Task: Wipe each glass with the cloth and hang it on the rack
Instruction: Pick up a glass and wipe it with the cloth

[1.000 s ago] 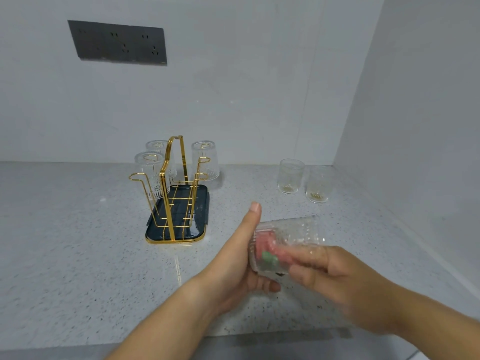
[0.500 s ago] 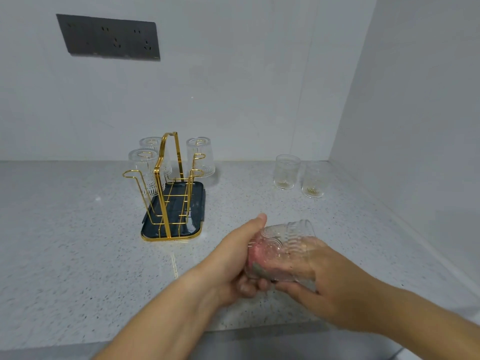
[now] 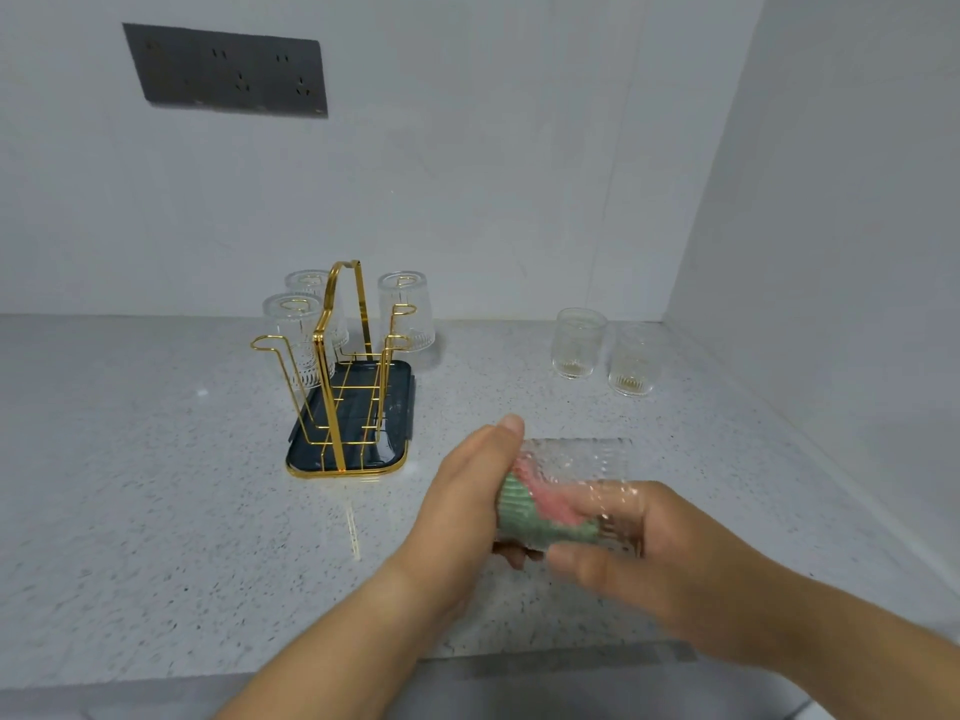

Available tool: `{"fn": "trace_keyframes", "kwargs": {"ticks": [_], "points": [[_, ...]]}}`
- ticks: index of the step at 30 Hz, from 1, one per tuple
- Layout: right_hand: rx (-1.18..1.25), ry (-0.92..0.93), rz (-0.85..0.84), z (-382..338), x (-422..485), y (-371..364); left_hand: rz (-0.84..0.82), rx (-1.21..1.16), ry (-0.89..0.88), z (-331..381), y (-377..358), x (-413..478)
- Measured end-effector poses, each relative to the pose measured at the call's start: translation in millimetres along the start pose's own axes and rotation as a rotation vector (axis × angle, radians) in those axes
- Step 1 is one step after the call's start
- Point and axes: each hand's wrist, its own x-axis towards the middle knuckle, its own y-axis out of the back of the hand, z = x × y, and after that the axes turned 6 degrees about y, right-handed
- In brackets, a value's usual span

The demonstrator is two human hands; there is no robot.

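**Glass [image 3: 576, 459] lying sideways between both hands, cloth stuffed inside**

The glass is being held in the air, low over the near part of the speckled countertop [image 3: 156, 511], to the right of the rack and in front of it. It is tipped on its side and looking blurred. The pink and green cloth [image 3: 540, 514] is sitting inside it, showing through the ribbed wall at the left end.

The left hand [image 3: 462, 506] is clamping that left end, thumb lying along the top and a fingertip peeking out underneath. Whether its fingers are reaching the cloth, I cannot tell. The right hand [image 3: 654, 558] is wrapping its fingers round the other end, so both hands are closing together on the one glass.

Further back, the gold wire rack [image 3: 332, 356] is standing upright on its dark tray [image 3: 400, 407]. Three hanging glasses [image 3: 405, 309] are sitting upside down on its hooks: two on the left side, one on the right. The front hook on each side is standing bare.

Off to the right, near the corner, two upright glasses [image 3: 578, 343] are waiting on the countertop, just beside each other and well apart from the rack.

A dark socket panel [image 3: 226, 70] is showing high on the back wall [image 3: 519, 174].
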Motion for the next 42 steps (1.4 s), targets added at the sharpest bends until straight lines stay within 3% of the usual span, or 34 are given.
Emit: {"fn": "trace_keyframes", "kwargs": {"ticks": [1, 4, 7, 9, 11, 14, 16, 18, 20, 24, 27, 29, 33, 38, 42], "points": [[-0.134, 0.041, -0.022, 2, -1, -1, 0.002, -0.043, 0.116, 2, 0, 0], [-0.853, 0.268, -0.112, 13, 3, 3, -0.037, -0.074, 0.321, 5, 3, 1], [-1.080, 0.304, -0.187, 18, 8, 13, -0.158, -0.028, 0.392, 12, 10, 1], [-1.000, 0.303, -0.165, 13, 11, 18, -0.248, 0.011, 0.361, 17, 14, 1], [-0.671, 0.218, -0.110, 7, 10, 21, -0.312, 0.036, 0.252, 14, 16, 2], [-0.054, 0.002, -0.020, 0, 6, 19, -0.217, 0.082, -0.002, -2, 15, 3], [0.176, -0.083, 0.041, 2, 5, 16, -0.139, 0.122, -0.179, -9, 13, 0], [0.193, -0.068, 0.039, 2, 2, 11, -0.105, 0.124, -0.291, -13, 11, -2], [0.086, -0.004, -0.021, -1, 0, 7, -0.079, 0.095, -0.284, -12, 9, -2], [-0.199, 0.078, -0.047, -10, 0, 4, -0.038, -0.028, 0.075, 2, 7, -1], [-0.635, 0.206, -0.070, -7, 2, 8, -0.156, -0.089, 0.324, 11, 9, -1], [-0.772, 0.211, -0.054, -6, 5, 13, -0.235, -0.164, 0.440, 10, 12, 0], [-0.347, 0.040, 0.021, 1, 9, 20, -0.335, -0.144, 0.348, 3, 10, -1], [0.210, -0.054, 0.117, 12, 2, 22, -0.107, 0.013, 0.118, -1, 5, -3], [0.461, -0.064, 0.220, 22, -1, 27, -0.036, 0.040, 0.055, 4, 7, -2]]}}
